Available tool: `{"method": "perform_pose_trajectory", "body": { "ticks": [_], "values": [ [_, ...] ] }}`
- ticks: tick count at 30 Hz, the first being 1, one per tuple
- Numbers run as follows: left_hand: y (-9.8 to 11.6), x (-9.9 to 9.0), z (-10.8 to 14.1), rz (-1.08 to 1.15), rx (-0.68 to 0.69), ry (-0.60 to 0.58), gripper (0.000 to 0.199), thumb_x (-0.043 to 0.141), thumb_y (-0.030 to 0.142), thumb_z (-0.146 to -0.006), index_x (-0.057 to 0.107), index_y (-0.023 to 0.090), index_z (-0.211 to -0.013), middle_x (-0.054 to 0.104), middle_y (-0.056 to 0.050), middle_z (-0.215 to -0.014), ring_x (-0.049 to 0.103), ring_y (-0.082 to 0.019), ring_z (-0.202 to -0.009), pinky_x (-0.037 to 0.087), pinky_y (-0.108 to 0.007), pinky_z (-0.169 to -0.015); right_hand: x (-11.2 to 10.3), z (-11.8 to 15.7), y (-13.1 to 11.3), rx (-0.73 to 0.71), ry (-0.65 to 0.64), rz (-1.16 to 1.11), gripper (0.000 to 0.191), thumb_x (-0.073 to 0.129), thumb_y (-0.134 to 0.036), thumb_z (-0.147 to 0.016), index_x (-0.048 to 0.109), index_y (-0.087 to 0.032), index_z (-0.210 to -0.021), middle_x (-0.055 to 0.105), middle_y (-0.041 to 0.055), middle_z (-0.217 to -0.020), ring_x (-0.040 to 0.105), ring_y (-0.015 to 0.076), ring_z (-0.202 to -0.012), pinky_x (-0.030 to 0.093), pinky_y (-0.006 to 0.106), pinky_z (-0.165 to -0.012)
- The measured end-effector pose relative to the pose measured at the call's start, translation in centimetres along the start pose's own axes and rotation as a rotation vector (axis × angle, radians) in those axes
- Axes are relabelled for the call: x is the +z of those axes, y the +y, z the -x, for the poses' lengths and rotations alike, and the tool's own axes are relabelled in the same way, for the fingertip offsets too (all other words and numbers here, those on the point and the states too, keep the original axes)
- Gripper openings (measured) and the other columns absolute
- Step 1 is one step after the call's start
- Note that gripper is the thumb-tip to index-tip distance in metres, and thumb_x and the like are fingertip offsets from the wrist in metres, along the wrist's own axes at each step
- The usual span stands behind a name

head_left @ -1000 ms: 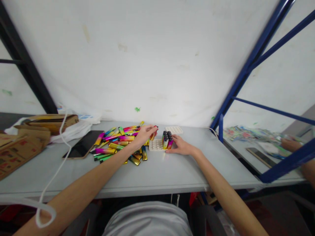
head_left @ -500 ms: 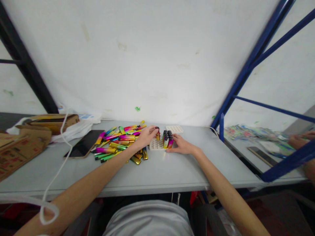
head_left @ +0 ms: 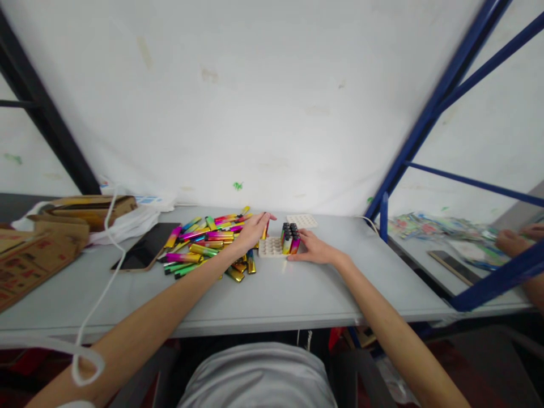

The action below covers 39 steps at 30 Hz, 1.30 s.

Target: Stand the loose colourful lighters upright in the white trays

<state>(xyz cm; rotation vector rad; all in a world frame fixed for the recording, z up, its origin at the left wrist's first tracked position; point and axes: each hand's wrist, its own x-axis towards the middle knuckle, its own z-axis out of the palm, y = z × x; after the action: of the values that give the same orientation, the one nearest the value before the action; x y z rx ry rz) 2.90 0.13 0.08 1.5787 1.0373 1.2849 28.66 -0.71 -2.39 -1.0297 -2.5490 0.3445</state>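
Note:
A white tray with round holes (head_left: 270, 247) lies on the grey table. Several lighters with black tops (head_left: 290, 238) stand upright in its right part. My left hand (head_left: 254, 231) is closed on a reddish lighter (head_left: 266, 230) over the tray's back left corner. My right hand (head_left: 312, 248) rests at the tray's right end, thumb and fingers apart around the standing lighters, touching their side. Left of the tray lies a loose pile of shiny coloured lighters (head_left: 206, 247), partly hidden by my left forearm.
A second white tray (head_left: 302, 220) lies near the wall. Black phone (head_left: 148, 247), cardboard boxes (head_left: 42, 255) and a hanging white cable are at left. Beyond the blue frame (head_left: 408, 153) are another person's hands (head_left: 512, 243), packets and a phone.
My left hand has shifted slightly left and up with the lighter, which now shows less behind the fingers. My right hand has stayed in place at the tray.

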Motion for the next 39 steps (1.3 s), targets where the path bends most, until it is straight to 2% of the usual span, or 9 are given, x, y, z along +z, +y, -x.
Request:
{"method": "perform_pose_trajectory", "body": {
  "ticks": [3, 6, 11, 17, 24, 28, 33, 35, 39],
  "values": [
    [0.4, -0.2, 0.2, -0.123, 0.103, 0.006, 0.032, 0.061, 0.047, -0.091, 0.075, 0.019, -0.093, 0.061, 0.0, -0.064, 0.061, -0.02, -0.07, 0.048, -0.029, -0.064, -0.1, 0.0, -0.1, -0.002, 0.004, 0.002, 0.077, 0.072, -0.068, -0.082, 0.063, -0.013, -0.135, 0.056, 0.0198, -0.141, 0.053, 0.0356, -0.131, 0.04, 0.052, -0.116],
    [0.6, -0.3, 0.5, -0.144, 0.173, -0.031, 0.03, 0.066, 0.048, -0.088, 0.075, 0.019, -0.089, 0.068, -0.002, -0.069, 0.062, -0.021, -0.073, 0.049, -0.03, -0.066, -0.2, -0.1, -0.3, 0.007, 0.013, 0.001, 0.077, 0.074, -0.069, -0.08, 0.064, -0.014, -0.133, 0.057, 0.0192, -0.139, 0.054, 0.0356, -0.129, 0.041, 0.051, -0.115],
    [0.0, -0.3, 0.7, -0.099, 0.169, -0.12, 0.031, 0.072, 0.047, -0.083, 0.075, 0.017, -0.095, 0.078, -0.007, -0.09, 0.072, -0.024, -0.081, 0.056, -0.035, -0.078, -0.2, -0.1, -0.5, 0.005, 0.019, -0.02, 0.077, 0.074, -0.068, -0.08, 0.065, -0.013, -0.133, 0.058, 0.0196, -0.138, 0.055, 0.0363, -0.127, 0.042, 0.052, -0.113],
    [-0.8, 0.3, -0.1, -0.115, 0.168, -0.215, 0.04, 0.073, 0.05, -0.082, 0.072, 0.015, -0.1, 0.08, -0.009, -0.098, 0.075, -0.026, -0.092, 0.059, -0.039, -0.089, 0.0, 0.0, -0.3, 0.003, 0.031, -0.025, 0.076, 0.075, -0.068, -0.079, 0.064, -0.014, -0.132, 0.059, 0.0194, -0.136, 0.055, 0.0367, -0.126, 0.043, 0.055, -0.112],
    [-0.4, 0.3, -0.3, -0.301, 0.216, -0.289, 0.03, 0.064, 0.043, -0.089, 0.068, 0.017, -0.102, 0.08, -0.009, -0.099, 0.076, -0.026, -0.096, 0.059, -0.036, -0.088, 0.1, 0.0, -0.1, 0.021, 0.013, -0.019, 0.081, 0.075, -0.069, -0.079, 0.061, -0.013, -0.136, 0.057, 0.0205, -0.139, 0.053, 0.0375, -0.129, 0.042, 0.055, -0.113],
    [-0.6, 0.0, 0.1, -0.474, 0.248, -0.318, 0.023, 0.06, 0.034, -0.091, 0.067, 0.017, -0.105, 0.08, -0.011, -0.105, 0.075, -0.029, -0.103, 0.056, -0.038, -0.091, 0.2, 0.0, 0.2, 0.017, 0.016, -0.02, 0.078, 0.073, -0.07, -0.08, 0.063, -0.016, -0.135, 0.056, 0.0186, -0.14, 0.053, 0.036, -0.129, 0.041, 0.053, -0.114],
    [-0.6, -0.5, 0.2, -0.621, 0.22, -0.414, 0.027, 0.057, 0.03, -0.091, 0.071, 0.016, -0.109, 0.08, -0.011, -0.107, 0.075, -0.029, -0.102, 0.055, -0.037, -0.09, 0.2, 0.1, 0.3, 0.005, 0.009, -0.006, 0.078, 0.071, -0.071, -0.081, 0.063, -0.014, -0.133, 0.055, 0.0194, -0.139, 0.054, 0.0355, -0.128, 0.042, 0.052, -0.114],
    [-0.3, -0.8, 0.2, -0.675, 0.257, -0.445, 0.03, 0.056, 0.029, -0.091, 0.072, 0.016, -0.112, 0.079, -0.011, -0.111, 0.073, -0.028, -0.104, 0.054, -0.036, -0.093, 0.2, 0.1, 0.3, -0.002, 0.011, -0.003, 0.078, 0.071, -0.071, -0.082, 0.062, -0.015, -0.135, 0.056, 0.0192, -0.139, 0.054, 0.0352, -0.127, 0.043, 0.052, -0.113],
    [0.4, -2.1, 0.2, -0.88, 0.362, -0.322, 0.039, 0.055, 0.025, -0.089, 0.072, 0.014, -0.122, 0.076, -0.014, -0.119, 0.069, -0.029, -0.111, 0.049, -0.039, -0.102, 0.1, 0.1, 0.0, -0.012, -0.001, 0.006, 0.082, 0.069, -0.072, -0.082, 0.059, -0.014, -0.139, 0.054, 0.02, -0.143, 0.053, 0.0355, -0.131, 0.041, 0.052, -0.115]
  ]
}}
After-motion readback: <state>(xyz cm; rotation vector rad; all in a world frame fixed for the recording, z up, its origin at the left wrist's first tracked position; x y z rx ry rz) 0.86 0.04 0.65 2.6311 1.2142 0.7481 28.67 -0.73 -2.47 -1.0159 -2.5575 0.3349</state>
